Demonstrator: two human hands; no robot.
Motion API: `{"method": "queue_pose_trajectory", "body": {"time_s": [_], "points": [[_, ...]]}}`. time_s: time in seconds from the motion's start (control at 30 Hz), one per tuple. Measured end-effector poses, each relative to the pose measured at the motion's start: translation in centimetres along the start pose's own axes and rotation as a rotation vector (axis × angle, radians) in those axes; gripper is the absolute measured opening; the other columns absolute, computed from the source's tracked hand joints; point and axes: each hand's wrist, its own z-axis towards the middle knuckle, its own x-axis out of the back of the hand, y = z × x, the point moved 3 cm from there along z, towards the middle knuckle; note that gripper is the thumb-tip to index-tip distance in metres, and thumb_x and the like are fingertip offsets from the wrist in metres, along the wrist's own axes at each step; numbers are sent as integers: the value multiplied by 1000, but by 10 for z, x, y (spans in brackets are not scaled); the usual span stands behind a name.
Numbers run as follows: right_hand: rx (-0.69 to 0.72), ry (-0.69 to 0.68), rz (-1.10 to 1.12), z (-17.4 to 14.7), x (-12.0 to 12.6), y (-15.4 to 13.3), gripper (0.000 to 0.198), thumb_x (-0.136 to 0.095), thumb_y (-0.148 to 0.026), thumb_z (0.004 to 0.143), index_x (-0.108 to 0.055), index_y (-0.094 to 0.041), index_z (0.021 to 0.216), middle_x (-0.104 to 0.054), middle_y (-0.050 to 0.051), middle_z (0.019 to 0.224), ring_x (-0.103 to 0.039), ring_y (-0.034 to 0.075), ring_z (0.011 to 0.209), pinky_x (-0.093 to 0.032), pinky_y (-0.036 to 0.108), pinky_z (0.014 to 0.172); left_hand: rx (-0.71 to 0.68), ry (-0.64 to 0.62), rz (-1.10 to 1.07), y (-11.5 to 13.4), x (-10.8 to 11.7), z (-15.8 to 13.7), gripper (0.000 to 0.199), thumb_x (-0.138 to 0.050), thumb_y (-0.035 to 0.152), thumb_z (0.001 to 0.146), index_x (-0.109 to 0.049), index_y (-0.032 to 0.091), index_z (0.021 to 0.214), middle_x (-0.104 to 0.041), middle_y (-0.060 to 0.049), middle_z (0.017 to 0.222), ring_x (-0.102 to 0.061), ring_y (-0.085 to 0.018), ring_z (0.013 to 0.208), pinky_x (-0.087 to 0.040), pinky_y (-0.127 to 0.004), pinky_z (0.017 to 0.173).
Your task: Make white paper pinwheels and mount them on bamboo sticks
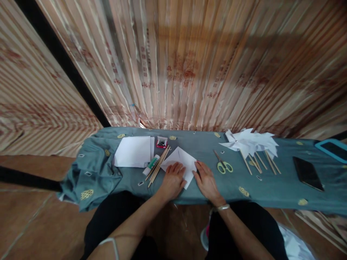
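A white square sheet of paper (177,155) lies turned like a diamond on the cloth, with a short dark line on its upper part. My left hand (172,178) rests on the sheet's lower left, fingers laid flat and holding nothing. At the right corner, my right hand (206,178) touches the paper's edge with its fingers curled. Between its thumb and forefinger shows a slim dark pen (197,171), mostly hidden. Beside the paper's left corner lie several thin wooden sticks (157,168) and a green-and-white glue tube (151,164).
Left stands a stack of white paper (132,151); behind the sticks, a small red box (162,142). Green-handled scissors (223,165) lie to the right, then white paper pinwheels (252,142) on sticks, a dark phone (307,173) and a blue-framed object (332,150). A striped curtain (184,72) hangs behind.
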Motion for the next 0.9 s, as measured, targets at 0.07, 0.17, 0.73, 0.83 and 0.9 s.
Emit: {"method": "queue_pose_trajectory", "body": {"time_s": [0.07, 0.17, 0.73, 0.83, 0.9], "points": [[-32, 17, 69, 0, 1, 3, 44, -39, -38, 97, -50, -17, 135, -53, 16, 139, -47, 27, 131, -39, 51, 107, -17, 34, -19, 2, 2, 1, 48, -58, 25, 86, -50, 13, 132, -50, -19, 141, -37, -34, 137, -32, -56, 109], [-85, 26, 150, 1, 3, 5, 45, -41, -40, 96, -51, -19, 134, -52, 15, 140, -45, 26, 133, -36, 51, 110, -52, 73, -68, 5, 8, 2, 46, -56, 24, 88, -49, 13, 132, -50, -19, 141, -39, -32, 136, -36, -54, 108], [71, -29, 283, 78, -21, -52, 37, -45, -25, 87, -64, -17, 118, -65, 13, 123, -58, 25, 119, -46, 46, 103, -195, 376, -389, 18, 54, -14, 43, -48, 18, 89, -46, 15, 132, -55, -15, 130, -47, -27, 125, -40, -49, 107], [111, -35, 258, 96, -20, -63, 33, -44, -24, 90, -65, -15, 113, -68, 13, 115, -64, 25, 108, -50, 42, 96, -168, 387, -414, 13, 58, -13, 45, -46, 18, 89, -45, 18, 134, -56, -14, 127, -49, -28, 122, -41, -50, 105], [170, -75, 256, 99, -22, -77, 32, -44, -20, 90, -66, -16, 112, -70, 12, 112, -64, 23, 106, -50, 39, 96, -155, 426, -410, 6, 64, -11, 47, -46, 19, 89, -43, 18, 136, -55, -15, 128, -47, -28, 124, -39, -51, 106]]}}
